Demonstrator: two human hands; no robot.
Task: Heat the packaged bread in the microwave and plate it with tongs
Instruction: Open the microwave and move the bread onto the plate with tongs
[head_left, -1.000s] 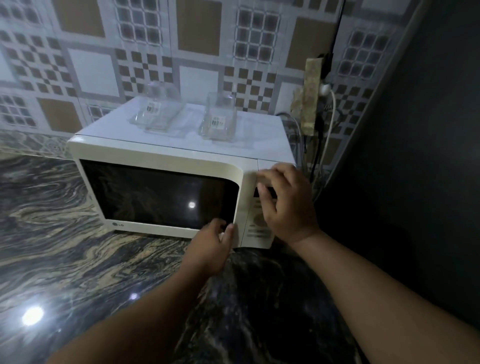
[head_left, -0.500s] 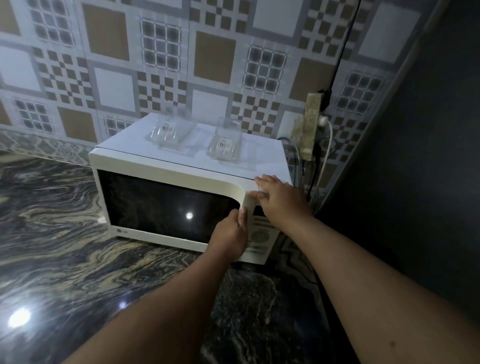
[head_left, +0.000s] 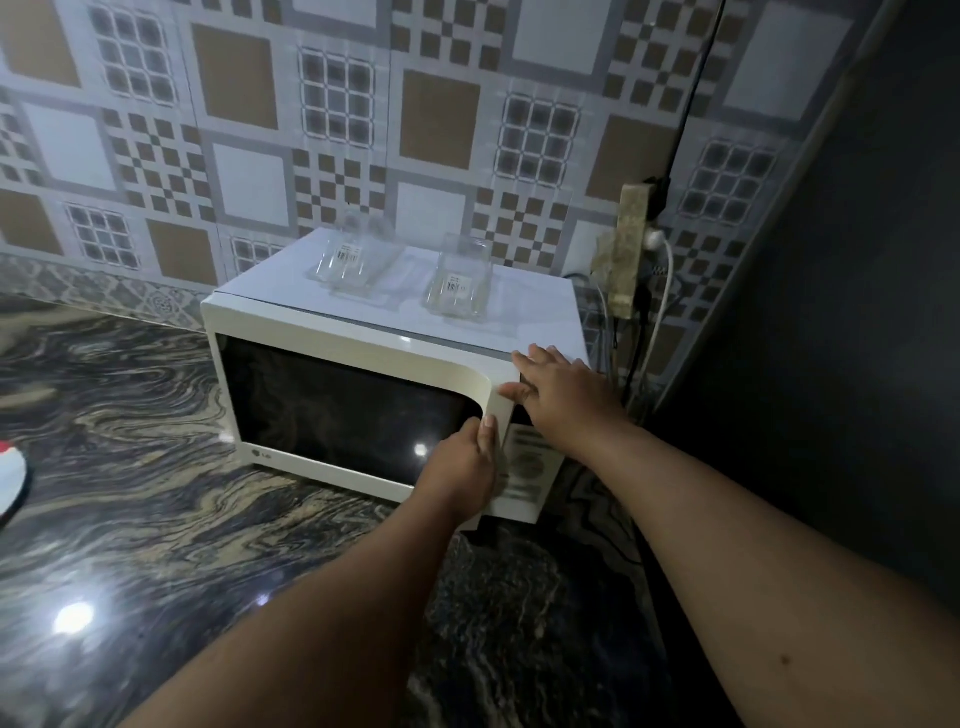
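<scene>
Now the left hand (head_left: 460, 462) has climbed the microwave (head_left: 363, 384) door edge from its lower corner, its grip curled round that edge, while the right hand (head_left: 558, 395) braces the casing with spread fingers; I judge the door is about to open. No bread shows. Marbled dark surface (head_left: 156, 519), patterned wall tiles (head_left: 249, 88).

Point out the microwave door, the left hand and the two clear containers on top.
microwave door (head_left: 343, 410): head view, dark window.
left hand (head_left: 460, 465): head view, back of hand.
clear containers (head_left: 460, 283): head view, right one's labelled side.
</scene>
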